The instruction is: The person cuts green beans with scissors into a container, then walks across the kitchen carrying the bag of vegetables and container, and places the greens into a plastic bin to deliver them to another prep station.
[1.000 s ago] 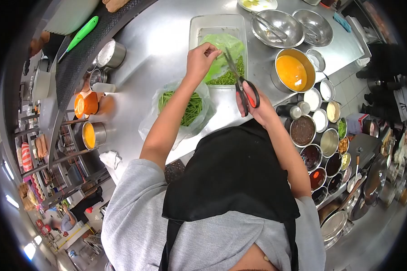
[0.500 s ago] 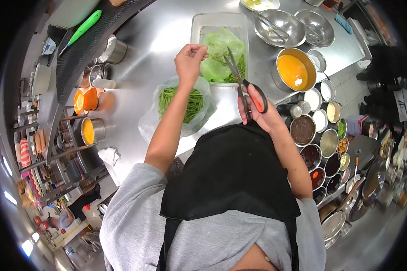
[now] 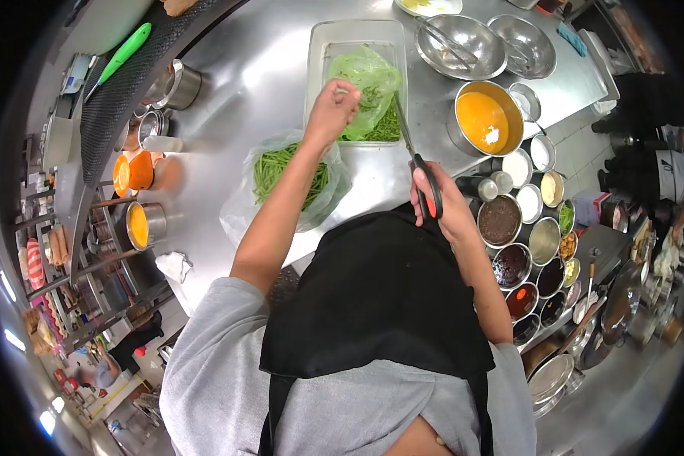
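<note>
Green stalks [image 3: 272, 170], ctr-left of frame, in clear bag [image 3: 340, 184] | L grip [image 3: 333, 112]: fingers curled, closure/hold can't tell | tray [image 3: 318, 57], upper ctr: snip over it | scissors [image 3: 416, 158], ctr: blades clear of L | R grip [image 3: 448, 205] wrapped round handles

The room is bright, and the steel table [image 3: 228, 114] shines white. A big glare sits on its far part, left of the clear tray [image 3: 318, 49]. Small bright spots gleam on the metal bowl [image 3: 452, 68] and the orange liquid [image 3: 477, 114]. At the left edge, lamps [image 3: 14, 340] glow plain white. The apron [image 3: 376, 296] is so dark that its folds are hard to see. The left hand [image 3: 330, 114] and the scissors [image 3: 419, 163] look clear enough. The dark shelf [image 3: 97, 140] bends like a bow, and the corners are all black. Things near the right edge look smeary, and the far-off person [image 3: 105, 371] is small and fuzzy
</note>
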A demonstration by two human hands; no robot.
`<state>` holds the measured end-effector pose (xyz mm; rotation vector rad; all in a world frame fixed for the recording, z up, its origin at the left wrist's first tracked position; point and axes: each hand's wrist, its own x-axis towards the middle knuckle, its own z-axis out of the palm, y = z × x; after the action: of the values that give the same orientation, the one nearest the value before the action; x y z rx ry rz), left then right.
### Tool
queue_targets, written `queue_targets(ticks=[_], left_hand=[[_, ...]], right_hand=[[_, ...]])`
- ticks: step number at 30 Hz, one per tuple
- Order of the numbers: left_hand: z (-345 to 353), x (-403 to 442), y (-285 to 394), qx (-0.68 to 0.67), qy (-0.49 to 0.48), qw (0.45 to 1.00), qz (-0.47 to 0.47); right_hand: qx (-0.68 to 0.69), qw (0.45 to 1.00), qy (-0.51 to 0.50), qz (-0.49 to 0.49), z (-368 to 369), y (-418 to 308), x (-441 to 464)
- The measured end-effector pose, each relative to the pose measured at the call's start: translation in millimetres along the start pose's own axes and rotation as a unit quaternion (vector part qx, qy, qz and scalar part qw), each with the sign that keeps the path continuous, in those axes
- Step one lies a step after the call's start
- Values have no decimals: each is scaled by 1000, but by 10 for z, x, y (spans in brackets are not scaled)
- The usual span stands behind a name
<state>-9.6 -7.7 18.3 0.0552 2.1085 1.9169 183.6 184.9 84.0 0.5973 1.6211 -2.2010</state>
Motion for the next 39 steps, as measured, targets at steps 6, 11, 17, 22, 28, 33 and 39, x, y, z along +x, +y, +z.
queue_targets(ticks=[6, 11, 17, 22, 28, 33, 39], left_hand=[[189, -146, 189, -141, -120, 975, -125], [187, -161, 300, -66, -139, 984, -85], [130, 12, 219, 7, -191, 980, -57], [20, 488, -35, 157, -217, 962, -43], [226, 1068, -378, 517, -213, 827, 59], [252, 1161, -601, 631, -335, 696, 69], [174, 1101, -778, 573, -291, 751, 155]], right_hand=[[-9, 999, -36, 7, 9, 74, -19], [-12, 999, -29, 0, 7, 63, 6], [-12, 999, -33, 2, -33, 96, 35], [-5, 999, 14, 29, -67, 65, 3], [14, 999, 45, 17, -87, 167, 18], [14, 997, 66, 22, -77, 153, 7], [22, 997, 70, -4, -56, 170, 34]])
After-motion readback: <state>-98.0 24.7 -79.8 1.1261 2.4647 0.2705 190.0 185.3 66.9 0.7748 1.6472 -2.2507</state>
